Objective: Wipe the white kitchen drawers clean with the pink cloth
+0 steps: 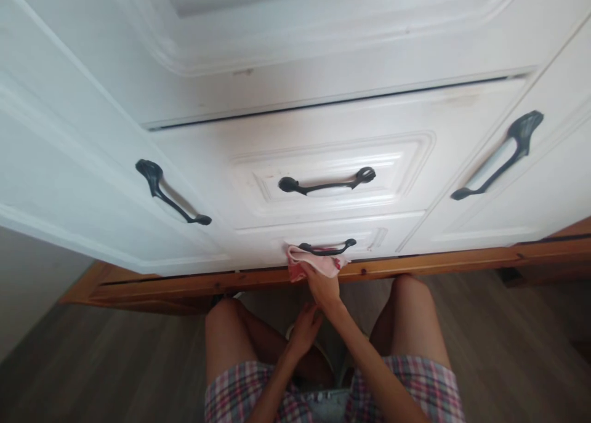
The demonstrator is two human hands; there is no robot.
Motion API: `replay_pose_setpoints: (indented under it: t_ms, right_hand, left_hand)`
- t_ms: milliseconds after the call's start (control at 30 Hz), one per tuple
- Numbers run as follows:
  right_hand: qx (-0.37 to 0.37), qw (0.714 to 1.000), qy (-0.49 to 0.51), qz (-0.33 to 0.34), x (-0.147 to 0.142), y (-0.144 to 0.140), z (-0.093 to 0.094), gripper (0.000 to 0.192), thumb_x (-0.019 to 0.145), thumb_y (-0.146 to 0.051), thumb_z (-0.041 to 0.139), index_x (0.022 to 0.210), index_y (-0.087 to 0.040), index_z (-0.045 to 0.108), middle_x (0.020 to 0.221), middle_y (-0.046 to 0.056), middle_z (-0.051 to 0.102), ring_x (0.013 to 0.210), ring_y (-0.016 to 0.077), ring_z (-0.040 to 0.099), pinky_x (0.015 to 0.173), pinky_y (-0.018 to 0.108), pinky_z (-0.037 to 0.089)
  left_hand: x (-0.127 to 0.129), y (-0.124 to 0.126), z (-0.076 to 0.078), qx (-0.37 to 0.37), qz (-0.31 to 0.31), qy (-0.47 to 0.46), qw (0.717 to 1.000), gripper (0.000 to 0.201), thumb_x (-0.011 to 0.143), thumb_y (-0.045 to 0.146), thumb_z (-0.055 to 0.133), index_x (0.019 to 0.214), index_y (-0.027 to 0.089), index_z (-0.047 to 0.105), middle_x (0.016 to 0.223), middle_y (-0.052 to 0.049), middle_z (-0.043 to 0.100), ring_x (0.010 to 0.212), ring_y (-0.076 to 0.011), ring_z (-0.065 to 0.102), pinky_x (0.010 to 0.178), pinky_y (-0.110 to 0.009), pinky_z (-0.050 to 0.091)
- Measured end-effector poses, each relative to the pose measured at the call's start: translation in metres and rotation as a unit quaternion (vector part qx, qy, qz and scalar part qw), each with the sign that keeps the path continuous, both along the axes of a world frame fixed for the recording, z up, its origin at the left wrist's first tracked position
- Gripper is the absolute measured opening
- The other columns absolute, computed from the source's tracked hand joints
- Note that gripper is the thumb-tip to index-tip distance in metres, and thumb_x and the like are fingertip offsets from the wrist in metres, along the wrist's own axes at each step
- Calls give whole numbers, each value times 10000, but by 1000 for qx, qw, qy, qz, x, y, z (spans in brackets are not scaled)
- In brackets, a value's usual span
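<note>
Head view, looking down a white cabinet front. Right hand (323, 286) closed on a crumpled pink cloth (314, 263), pressed against the lowest white drawer front (383, 238), just under its dark curved metal handle (329, 248) and touching that handle's left end. Cloth bunched at the drawer's bottom edge, right above the orange-brown wooden plinth (438, 264) running along the cabinet's foot. Left hand (305, 330) held lower, between the bare knees, fingers loosely curled, holding nothing, close beside the right wrist.

Above, a larger white panelled drawer (332, 164) with its own dark bow handle (327, 183), well apart from the cloth. Left white door (69, 183) carrying a slanted dark handle (172, 192); right white door (530, 189) with a dark-and-white handle (498, 155). Narrow dark gap along the top edge of the upper drawer.

Grey wood-look floor (508, 349) open on both sides of the knees; little room between knees and plinth. Plaid shorts (415, 386) at the lower frame edge.
</note>
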State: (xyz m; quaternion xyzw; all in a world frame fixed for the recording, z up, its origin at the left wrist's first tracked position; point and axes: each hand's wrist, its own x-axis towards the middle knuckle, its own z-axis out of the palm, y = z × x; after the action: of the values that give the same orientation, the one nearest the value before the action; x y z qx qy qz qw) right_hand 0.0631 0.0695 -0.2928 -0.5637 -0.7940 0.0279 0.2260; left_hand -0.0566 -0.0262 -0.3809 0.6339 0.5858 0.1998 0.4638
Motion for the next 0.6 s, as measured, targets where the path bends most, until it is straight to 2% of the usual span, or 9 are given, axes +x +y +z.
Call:
replay_pose_setpoints:
  t_ms: [100,167,267,367,433,500,600]
  right_hand:
    - [5,994,-26,-108,53,-6,-3,413,994,-104,505,1309,-166,763,1129,208,760,1237,407,664,1129,697,469]
    - [20,987,-41,-157,85,-9,-5,394,983,-130,525,1306,-101,749,1213,259,719,1358,493,585,1149,796,391]
    - [79,986,-63,-129,120,-14,-7,443,974,-178,568,1392,-88,681,1435,271,603,1582,550,308,1203,799,343]
    - [145,985,-49,-84,139,-16,3,574,1001,-171,489,1567,-74,498,1578,294,461,1666,524,37,1216,811,325]
    - [169,982,-11,-84,145,-12,23,693,1026,-190,446,1694,-98,286,1700,307,288,1675,500,-70,1212,849,284]
    - [179,979,41,-88,142,-7,54,802,1053,-243,434,1754,-146,56,1786,295,41,1665,497,-162,1197,891,226]
    - [175,974,103,-104,115,0,104,904,1072,-283,431,1736,-180,-174,1772,250,-280,1621,499,-302,1180,911,181]
  left_hand:
    - [-1,3,4,-7,-18,26,999,377,974,252,459,1253,171,699,1332,-148,645,1289,-289,626,1196,-448,428]
    - [1,3,7,-14,-44,33,998,380,999,267,450,1281,181,689,1342,-138,644,1304,-261,621,1193,-408,429]
    - [8,1,9,-40,-96,43,994,391,1019,305,471,1332,185,673,1378,-132,658,1330,-247,623,1191,-374,431]
    - [13,-5,10,-81,-145,58,984,473,1018,352,510,1432,154,623,1420,-159,669,1346,-282,637,1184,-404,454]
    - [15,-8,9,-107,-172,71,977,548,1012,384,528,1494,130,589,1443,-186,668,1352,-323,643,1181,-447,467]
    - [14,-10,9,-130,-196,82,969,594,1005,408,544,1525,123,580,1446,-203,674,1353,-361,649,1177,-485,475]
    - [10,-9,10,-153,-218,99,959,606,1000,417,563,1531,127,595,1461,-211,672,1383,-387,635,1185,-497,472]
